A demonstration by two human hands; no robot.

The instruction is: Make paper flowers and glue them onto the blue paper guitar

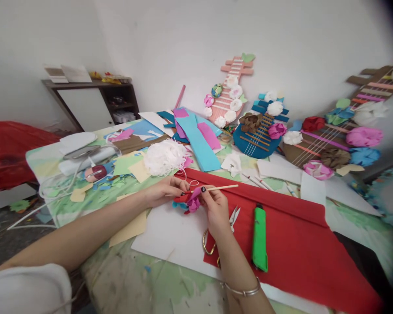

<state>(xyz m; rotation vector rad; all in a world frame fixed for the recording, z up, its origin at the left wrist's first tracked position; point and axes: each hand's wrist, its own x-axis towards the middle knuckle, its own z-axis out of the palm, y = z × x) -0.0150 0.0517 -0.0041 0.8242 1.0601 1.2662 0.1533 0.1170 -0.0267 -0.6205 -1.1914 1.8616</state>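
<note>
Table (pixel 118 279) beneath, left fingers (pixel 182 192) and right fingers (pixel 203 192) both pinch the stick (pixel 225 187), nine-to-three o'clock, paper (pixel 194 205) at its six.

Single head view: the camera is looking forward and down from the wearer's head, sitting close above the table (pixel 105 279), and is facing the white wall (pixel 170 48) behind it.

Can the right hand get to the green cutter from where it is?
Probably yes: the green cutter lies uncovered on the red sheet, with only the scissors partly between. But the right hand is pinching pink paper, so it would likely need to let go first.
</note>
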